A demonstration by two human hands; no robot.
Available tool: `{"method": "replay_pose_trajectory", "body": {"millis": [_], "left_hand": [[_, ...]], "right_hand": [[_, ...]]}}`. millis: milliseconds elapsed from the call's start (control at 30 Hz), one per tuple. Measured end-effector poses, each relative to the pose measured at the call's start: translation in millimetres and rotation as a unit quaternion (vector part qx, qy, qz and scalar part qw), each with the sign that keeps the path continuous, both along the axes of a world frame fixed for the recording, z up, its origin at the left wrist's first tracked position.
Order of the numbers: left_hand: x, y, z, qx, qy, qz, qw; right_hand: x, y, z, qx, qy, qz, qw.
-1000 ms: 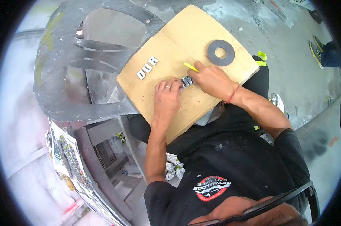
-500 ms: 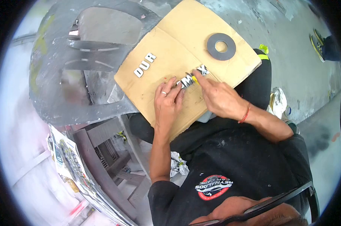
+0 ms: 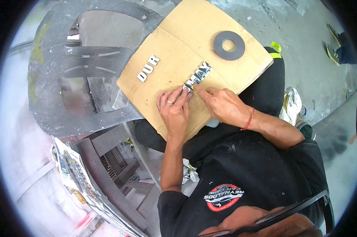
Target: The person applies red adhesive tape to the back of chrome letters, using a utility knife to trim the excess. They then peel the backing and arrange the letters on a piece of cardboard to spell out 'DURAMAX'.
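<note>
A flat cardboard sheet (image 3: 172, 49) lies across my lap. On it, silver letters reading MAX (image 3: 200, 74) stand in a row on dark backing. My left hand (image 3: 174, 111) rests on the cardboard, its bent fingertips pressing on the near end of that row, where a letter is mostly covered. The index finger of my right hand (image 3: 226, 105) points down at the same end, other fingers curled. A small yellow-and-dark tool (image 3: 192, 87) shows at its tip; its kind is hidden. Separate silver letters reading DUR (image 3: 148, 68) lie to the left.
A roll of dark tape (image 3: 239, 47) lies on the cardboard's far right part. A grey, paint-spotted plastic chair (image 3: 48, 94) stands at the left. Newspapers (image 3: 78, 166) hang below it. Another person's shoes (image 3: 332, 54) are on the floor at the far right.
My right hand has moved down-left along the letters with the small tool, toward my left fingertips. The A in MAX now shows. My left hand stays at the row's near end.
</note>
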State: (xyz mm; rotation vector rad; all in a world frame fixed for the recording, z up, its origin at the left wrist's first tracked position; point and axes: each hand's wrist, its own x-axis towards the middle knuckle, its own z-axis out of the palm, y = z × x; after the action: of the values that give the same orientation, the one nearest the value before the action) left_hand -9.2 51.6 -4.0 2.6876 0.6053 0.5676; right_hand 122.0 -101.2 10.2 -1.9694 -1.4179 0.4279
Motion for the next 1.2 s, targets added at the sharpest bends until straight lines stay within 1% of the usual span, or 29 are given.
{"method": "replay_pose_trajectory", "body": {"millis": [100,233,433,500,633,700,733,800,833,867,900,933,1000,1033,1067,1100,1133,1167,1200], "left_hand": [[-0.9,4.4,-6.4,-0.029,-0.022,-0.005,0.999],[0.3,5.3,-0.6,-0.036,-0.012,-0.005,0.999],[3.5,3.8,1.1,-0.027,0.006,-0.006,1.0],[3.9,5.8,0.1,-0.015,-0.009,-0.02,1.0],[3.9,8.2,4.7,-0.01,0.007,-0.022,1.0],[-2.8,10.3,9.1,-0.057,0.019,-0.029,0.998],[-6.1,9.6,13.1,-0.055,0.017,-0.024,0.998],[-12.5,8.7,25.1,-0.118,0.05,0.003,0.992],[-14.7,7.0,28.7,-0.115,0.045,0.005,0.992],[-15.2,4.0,31.3,-0.07,0.069,0.02,0.995],[-13.6,2.6,33.2,-0.025,0.091,0.036,0.995],[-12.2,4.1,35.1,-0.023,0.079,0.041,0.996],[-15.1,3.8,37.9,0.035,0.059,0.029,0.997],[-18.6,2.6,35.2,0.034,0.054,0.032,0.997],[-22.8,1.2,29.8,-0.078,0.03,0.049,0.995],[-23.8,0.4,25.3,-0.189,0.007,0.064,0.98],[-22.1,-1.0,24.7,-0.192,0.008,0.065,0.979],[-20.5,-4.8,26.8,-0.279,-0.012,0.077,0.957],[-17.2,-9.5,29.7,-0.363,-0.03,0.087,0.927]], "right_hand": [[1.8,1.8,-2.0,0.007,0.005,0.016,1.0],[12.7,5.2,3.1,0.011,0.026,0.041,0.999],[9.6,1.4,8.3,-0.04,0.011,0.058,0.997],[6.3,-13.8,16.1,-0.071,-0.025,0.071,0.995],[15.4,-26.1,16.1,-0.042,-0.022,0.062,0.997],[28.7,-25.3,31.8,-0.066,-0.017,0.072,0.995],[35.4,-20.5,40.9,-0.065,-0.02,0.076,0.995],[48.9,-2.4,56.2,-0.054,-0.029,0.02,0.998],[55.4,8.7,42.6,-0.056,-0.073,0.013,0.996],[60.1,15.9,28.2,-0.054,-0.082,0.014,0.995],[65.8,23.4,15.0,-0.085,-0.117,0.057,0.988],[70.8,32.0,15.1,-0.115,-0.151,0.102,0.977],[76.0,39.5,19.0,-0.121,-0.161,0.111,0.973],[79.7,43.7,20.2,-0.109,-0.165,0.093,0.976],[84.0,48.4,21.9,-0.097,-0.167,0.075,0.978],[90.1,56.4,22.9,-0.099,-0.171,0.077,0.977],[94.2,70.8,31.5,-0.054,-0.176,0.047,0.982],[96.5,83.9,33.3,-0.013,-0.176,0.015,0.984],[104.5,100.6,25.6,-0.006,-0.191,0.043,0.981]]}}
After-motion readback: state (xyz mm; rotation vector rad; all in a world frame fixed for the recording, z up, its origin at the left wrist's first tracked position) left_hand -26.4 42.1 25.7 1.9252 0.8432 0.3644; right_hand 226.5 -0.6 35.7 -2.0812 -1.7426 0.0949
